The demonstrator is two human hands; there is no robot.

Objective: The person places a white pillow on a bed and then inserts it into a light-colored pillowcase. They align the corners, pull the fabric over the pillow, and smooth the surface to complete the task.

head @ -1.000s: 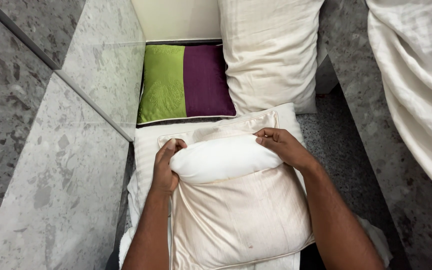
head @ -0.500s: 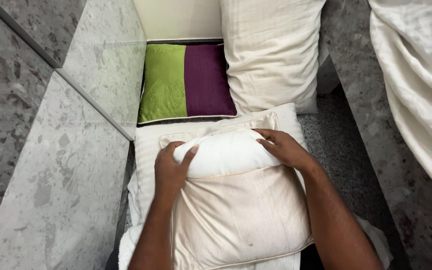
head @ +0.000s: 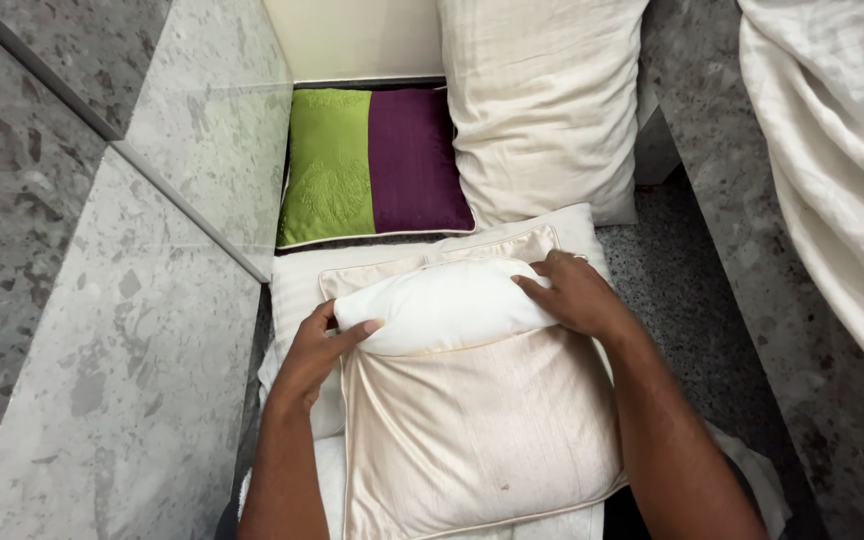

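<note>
Grey speckled stone floor (head: 102,400) surrounds us as our left hand (head: 314,350) and right hand (head: 577,297) clamp either end of the white pillow insert (head: 442,305), lying crosswise atop the cream satin cover (head: 472,430).

A dark speckled stone floor (head: 692,300) is carrying everything here, running as a narrow strip between pale marble slabs. At the far end a green and purple cushion (head: 372,165) is lying flat on it, with a large cream pillow (head: 537,110) sitting just to its right. Nearer, a pale pillow (head: 297,290) is resting on the floor, bearing the satin cushion cover (head: 472,430) on top.
</note>
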